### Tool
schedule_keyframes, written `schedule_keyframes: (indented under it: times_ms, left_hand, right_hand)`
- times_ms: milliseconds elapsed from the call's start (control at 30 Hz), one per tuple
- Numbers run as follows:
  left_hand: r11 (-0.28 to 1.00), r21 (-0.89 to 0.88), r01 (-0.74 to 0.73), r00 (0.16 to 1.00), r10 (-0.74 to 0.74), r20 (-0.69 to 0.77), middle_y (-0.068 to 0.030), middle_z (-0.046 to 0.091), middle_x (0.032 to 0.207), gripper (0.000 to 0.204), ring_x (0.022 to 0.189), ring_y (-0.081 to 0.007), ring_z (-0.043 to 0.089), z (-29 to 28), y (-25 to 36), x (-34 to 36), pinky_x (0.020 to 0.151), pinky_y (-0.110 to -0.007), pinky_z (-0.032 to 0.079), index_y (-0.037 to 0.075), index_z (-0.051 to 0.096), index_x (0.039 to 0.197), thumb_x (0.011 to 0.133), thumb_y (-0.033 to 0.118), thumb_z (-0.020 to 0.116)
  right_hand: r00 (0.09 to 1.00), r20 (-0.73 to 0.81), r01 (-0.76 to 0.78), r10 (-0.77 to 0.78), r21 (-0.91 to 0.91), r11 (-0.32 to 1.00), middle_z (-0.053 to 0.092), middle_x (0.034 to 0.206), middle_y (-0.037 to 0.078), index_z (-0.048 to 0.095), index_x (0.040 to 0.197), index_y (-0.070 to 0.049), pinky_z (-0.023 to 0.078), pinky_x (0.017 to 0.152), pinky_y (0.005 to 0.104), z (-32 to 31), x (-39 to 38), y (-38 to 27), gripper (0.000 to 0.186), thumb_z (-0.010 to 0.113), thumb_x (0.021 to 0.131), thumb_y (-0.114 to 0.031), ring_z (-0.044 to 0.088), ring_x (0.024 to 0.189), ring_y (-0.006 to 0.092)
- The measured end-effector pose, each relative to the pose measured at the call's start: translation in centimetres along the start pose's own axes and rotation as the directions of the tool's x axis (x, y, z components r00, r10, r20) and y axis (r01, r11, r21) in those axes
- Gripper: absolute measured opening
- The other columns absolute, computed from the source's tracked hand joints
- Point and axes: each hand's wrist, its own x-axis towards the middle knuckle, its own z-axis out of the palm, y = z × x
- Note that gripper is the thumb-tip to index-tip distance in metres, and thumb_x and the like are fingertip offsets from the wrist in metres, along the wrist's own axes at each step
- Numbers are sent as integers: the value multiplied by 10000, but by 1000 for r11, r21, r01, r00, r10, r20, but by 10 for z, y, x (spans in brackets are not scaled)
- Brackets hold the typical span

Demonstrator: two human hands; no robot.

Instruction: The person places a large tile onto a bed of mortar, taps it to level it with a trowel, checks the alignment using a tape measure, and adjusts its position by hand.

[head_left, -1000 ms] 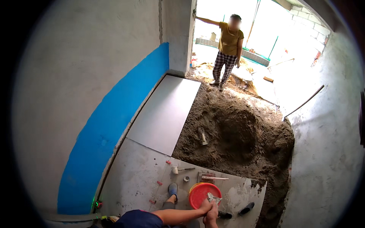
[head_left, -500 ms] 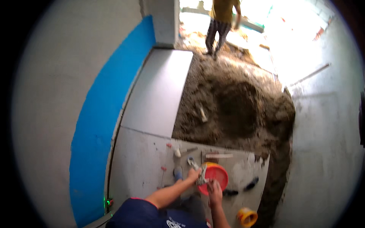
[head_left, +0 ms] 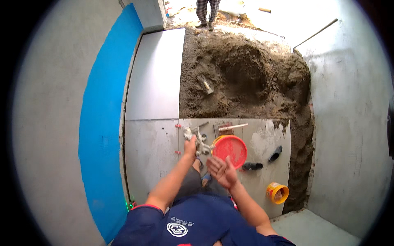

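Note:
My left hand (head_left: 189,146) grips crumpled grey-white work gloves (head_left: 202,143) just left of a red lid or basin (head_left: 231,151) on a yellow bucket. Below that lid, my right hand (head_left: 221,171) is open, fingers apart and empty. Beside them on the tiled floor (head_left: 150,156) lie a trowel or float with a long light strip across it (head_left: 234,126), red clips (head_left: 177,152) and a tool handle (head_left: 203,124) partly hidden by the gloves.
Dark boots (head_left: 275,154) and a yellow bucket (head_left: 278,193) stand at right. Beyond are a pale tile (head_left: 152,74), heaped mortar (head_left: 246,74) with a notched trowel (head_left: 208,87), and another person's legs (head_left: 206,12). Walls flank both sides; a green-lit device (head_left: 132,205) sits lower left.
My view has tipped downward. The gloves moved from both hands into my left, raised leftward, and my right hand has let go and opened. The other person now shows only as legs.

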Motion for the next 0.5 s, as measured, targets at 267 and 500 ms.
schedule_keyframes:
  times_ms: [267,500]
  left_hand:
    - [865,-368,341,772,-35,635,-85,734,1034,376,918,-221,713,-1,37,-54,852,-380,571,74,659,1132,1052,389,469]
    - [880,-204,428,813,-277,511,-106,720,1147,314,1026,-252,703,-7,16,-55,951,-417,551,43,630,1230,1054,267,500]
  right_hand:
    - [983,52,173,-176,48,984,463,1527,192,400,1491,14,319,1210,457,7,14,-45,751,372,1048,-592,425,1432,335]
    - [951,-232,25,-205,-602,798,670,1220,49,604,1331,-50,490,953,327,-5,81,-6,438,505,1055,-375,633,1098,173]
